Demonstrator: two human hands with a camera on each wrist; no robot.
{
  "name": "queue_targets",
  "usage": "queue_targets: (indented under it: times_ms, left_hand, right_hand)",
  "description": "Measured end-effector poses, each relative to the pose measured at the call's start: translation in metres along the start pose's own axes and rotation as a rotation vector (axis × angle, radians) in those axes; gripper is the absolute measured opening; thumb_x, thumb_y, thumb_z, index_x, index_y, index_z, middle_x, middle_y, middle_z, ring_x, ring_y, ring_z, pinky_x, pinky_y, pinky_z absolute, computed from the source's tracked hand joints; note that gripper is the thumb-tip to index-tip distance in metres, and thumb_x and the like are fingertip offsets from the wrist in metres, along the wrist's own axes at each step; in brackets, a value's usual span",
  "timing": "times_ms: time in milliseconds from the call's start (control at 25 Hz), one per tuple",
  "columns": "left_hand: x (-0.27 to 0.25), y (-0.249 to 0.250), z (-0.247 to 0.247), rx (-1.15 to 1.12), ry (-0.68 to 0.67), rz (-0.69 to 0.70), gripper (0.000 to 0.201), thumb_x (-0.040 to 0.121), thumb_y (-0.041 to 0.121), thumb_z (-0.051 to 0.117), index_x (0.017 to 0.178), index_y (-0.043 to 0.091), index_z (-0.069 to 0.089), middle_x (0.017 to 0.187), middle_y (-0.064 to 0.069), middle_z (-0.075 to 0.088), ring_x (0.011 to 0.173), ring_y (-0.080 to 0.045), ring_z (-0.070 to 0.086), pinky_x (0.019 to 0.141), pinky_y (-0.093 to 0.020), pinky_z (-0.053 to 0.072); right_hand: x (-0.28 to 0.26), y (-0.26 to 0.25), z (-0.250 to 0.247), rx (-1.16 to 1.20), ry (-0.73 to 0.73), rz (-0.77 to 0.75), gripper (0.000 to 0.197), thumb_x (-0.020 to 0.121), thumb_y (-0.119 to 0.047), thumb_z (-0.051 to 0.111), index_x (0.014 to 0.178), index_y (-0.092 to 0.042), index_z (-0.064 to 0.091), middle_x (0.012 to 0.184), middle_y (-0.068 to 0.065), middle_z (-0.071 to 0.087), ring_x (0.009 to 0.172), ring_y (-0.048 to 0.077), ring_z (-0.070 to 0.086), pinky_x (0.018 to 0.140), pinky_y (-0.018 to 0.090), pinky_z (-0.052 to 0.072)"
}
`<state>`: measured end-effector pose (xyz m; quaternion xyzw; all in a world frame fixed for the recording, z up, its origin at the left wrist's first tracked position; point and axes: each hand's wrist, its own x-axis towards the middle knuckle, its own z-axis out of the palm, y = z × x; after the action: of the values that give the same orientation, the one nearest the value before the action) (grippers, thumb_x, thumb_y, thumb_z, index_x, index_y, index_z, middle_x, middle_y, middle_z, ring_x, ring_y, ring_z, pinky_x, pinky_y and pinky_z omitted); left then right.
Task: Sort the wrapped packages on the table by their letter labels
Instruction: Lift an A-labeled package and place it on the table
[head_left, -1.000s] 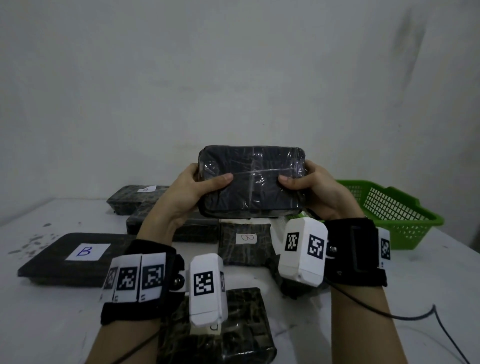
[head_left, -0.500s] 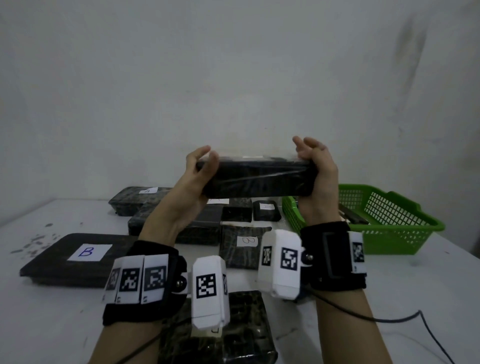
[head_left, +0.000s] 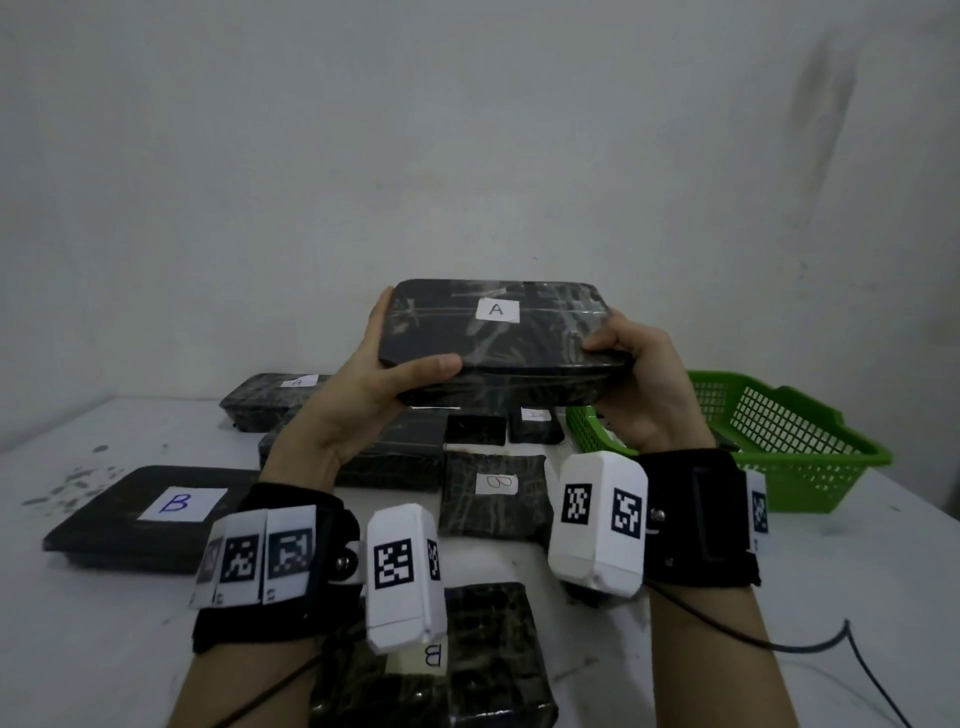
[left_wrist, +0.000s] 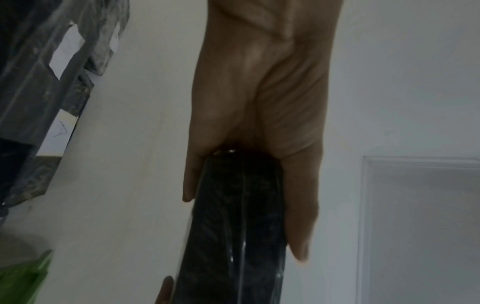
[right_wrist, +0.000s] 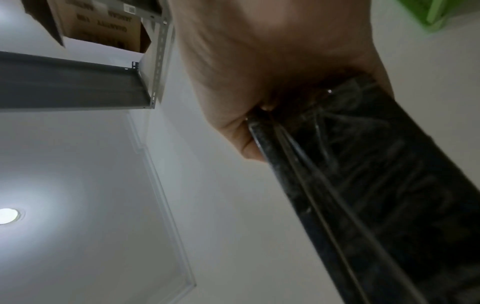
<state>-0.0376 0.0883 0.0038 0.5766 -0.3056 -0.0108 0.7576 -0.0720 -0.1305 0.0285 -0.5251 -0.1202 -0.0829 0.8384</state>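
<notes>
— Now, where is the package marked A seen?
— At the centre of the head view, held up above the table, with its white label turned towards the camera.
— How is it gripped?
— Its left end is clasped by the left hand, thumb laid along the near edge and fingers wrapped round the far side. Its right end is clasped by the right hand, thumb on top. Both hands are closed round the package; in the left wrist view its dark edge is pinched between thumb and fingers.
— And what is laid on the table?
— A flat package marked B is seen at the lower left, another B package at centre, and a third at the bottom edge, partly hidden by the wrist cameras. A further package is seen at the back left, its label too small to be read. A green basket is set at the right.
</notes>
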Motion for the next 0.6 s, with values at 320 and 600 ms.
queue_targets:
  times_ms: [320,600]
  left_hand:
    - [0.006,-0.005,0.006,0.068,0.082,-0.116,0.088,0.039,0.028,0.088,0.119,0.009,0.055,0.101,-0.003,0.072,0.088,-0.019,0.069,0.064,-0.023,0.056]
    - [0.0,0.0,0.002,0.176,0.022,0.027,0.081,0.049,-0.007,0.07,0.122,0.02,0.049,0.118,-0.005,0.06,0.106,-0.02,0.06,0.07,-0.026,0.057]
  right_hand:
    - [-0.001,0.001,-0.011,-0.145,-0.037,-0.011,0.066,0.061,-0.007,0.068,0.123,-0.011,0.046,0.102,0.012,0.066,0.081,0.026,0.067,0.071,0.039,0.057]
    - [-0.003,0.001,-0.019,-0.399,-0.178,-0.169,0.09,0.055,0.014,0.069,0.131,-0.027,0.043,0.118,0.01,0.057,0.106,0.026,0.059,0.079,0.034,0.057]
